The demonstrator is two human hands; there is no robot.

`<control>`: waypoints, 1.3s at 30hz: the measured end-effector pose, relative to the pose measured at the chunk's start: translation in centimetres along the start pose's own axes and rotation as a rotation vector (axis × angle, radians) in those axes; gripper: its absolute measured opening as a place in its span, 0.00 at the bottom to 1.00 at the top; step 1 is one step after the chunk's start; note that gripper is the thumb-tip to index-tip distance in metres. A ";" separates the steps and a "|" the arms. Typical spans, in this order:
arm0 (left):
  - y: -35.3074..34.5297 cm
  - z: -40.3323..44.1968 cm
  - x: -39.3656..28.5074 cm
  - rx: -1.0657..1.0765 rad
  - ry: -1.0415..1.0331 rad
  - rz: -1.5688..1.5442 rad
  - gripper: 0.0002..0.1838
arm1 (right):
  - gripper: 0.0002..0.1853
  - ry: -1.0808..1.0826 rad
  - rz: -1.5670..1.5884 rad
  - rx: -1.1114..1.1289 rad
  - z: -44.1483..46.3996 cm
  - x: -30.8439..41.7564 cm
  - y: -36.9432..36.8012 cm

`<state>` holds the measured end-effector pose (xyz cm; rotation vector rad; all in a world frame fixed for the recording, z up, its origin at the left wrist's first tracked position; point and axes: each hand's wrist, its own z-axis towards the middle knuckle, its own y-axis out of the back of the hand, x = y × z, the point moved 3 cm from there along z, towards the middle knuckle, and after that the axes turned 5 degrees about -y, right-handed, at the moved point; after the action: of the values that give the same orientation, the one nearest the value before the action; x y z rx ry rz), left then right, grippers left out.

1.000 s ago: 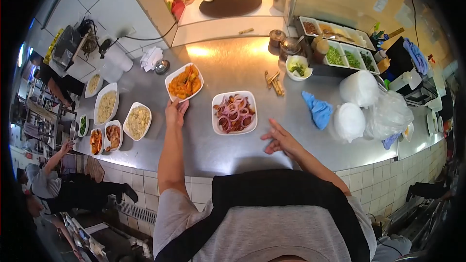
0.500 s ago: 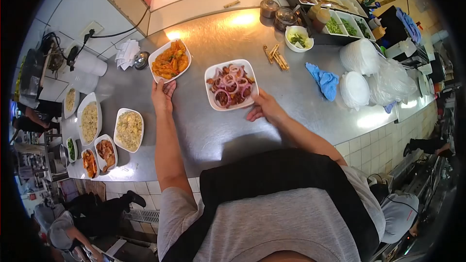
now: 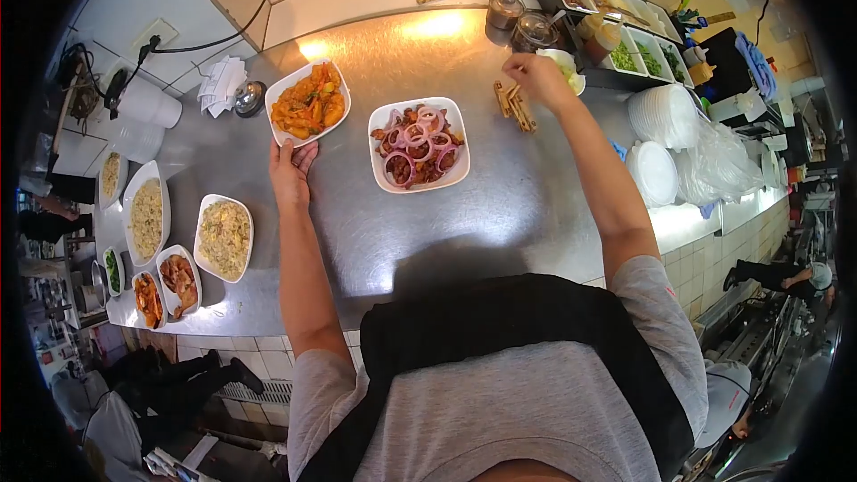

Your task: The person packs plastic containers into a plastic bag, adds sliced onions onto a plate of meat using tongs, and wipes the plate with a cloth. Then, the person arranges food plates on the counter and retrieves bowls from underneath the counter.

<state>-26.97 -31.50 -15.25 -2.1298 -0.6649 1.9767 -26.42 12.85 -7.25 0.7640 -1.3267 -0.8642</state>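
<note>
My left hand (image 3: 291, 174) touches the lower edge of a white dish of orange-sauced food (image 3: 308, 103), its fingers apart under the rim. To the right of that dish, a square white dish of dark meat topped with purple onion rings (image 3: 418, 145) rests on the steel counter (image 3: 482, 241). My right hand (image 3: 538, 78) is above the small wooden clips (image 3: 515, 108), beside a white bowl of greens (image 3: 569, 70) that it partly covers. Its fingers are bent downward; whether they hold anything is hidden.
Dishes of rice (image 3: 225, 237) and smaller side dishes (image 3: 178, 282) stand at the left. A metal bell (image 3: 250, 98) sits near napkins (image 3: 221, 86). On the right are stacked white lids (image 3: 662, 116), plastic bags (image 3: 717, 156) and a garnish tray (image 3: 638, 52). People stand beyond both sides.
My right hand has left the onion-topped dish and reached up to the clips and bowl. My left hand remains at the orange-sauced dish. The camera view has shifted.
</note>
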 end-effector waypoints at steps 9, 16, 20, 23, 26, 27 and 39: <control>-0.2 -0.1 -0.1 0.009 -0.003 -0.004 0.23 | 0.13 0.242 -0.625 0.287 -0.2 -0.6 -1.1; 0.0 0.0 0.1 -0.002 -0.001 0.010 0.23 | 0.11 0.000 0.205 0.240 1.9 -0.5 0.7; 0.0 0.1 0.1 -0.011 0.004 0.017 0.22 | 0.13 -0.214 0.701 0.404 0.9 1.1 0.7; -0.3 -0.2 -0.1 -0.003 -0.017 0.017 0.21 | 0.13 -0.225 0.768 0.402 0.7 1.8 0.3; 0.1 0.1 0.1 0.009 -0.003 0.030 0.21 | 0.14 -0.198 0.731 0.406 0.9 1.3 -0.2; 0.0 0.0 0.0 0.007 -0.004 0.026 0.21 | 0.15 -0.186 0.705 0.409 0.8 1.4 -0.1; 0.1 0.2 0.2 0.005 -0.010 0.026 0.21 | 0.11 -0.134 -0.430 0.165 -1.6 -3.9 -0.8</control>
<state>-27.13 -31.53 -15.45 -2.1378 -0.6368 2.0009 -25.03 15.87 -10.06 1.1640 -1.3867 -1.1705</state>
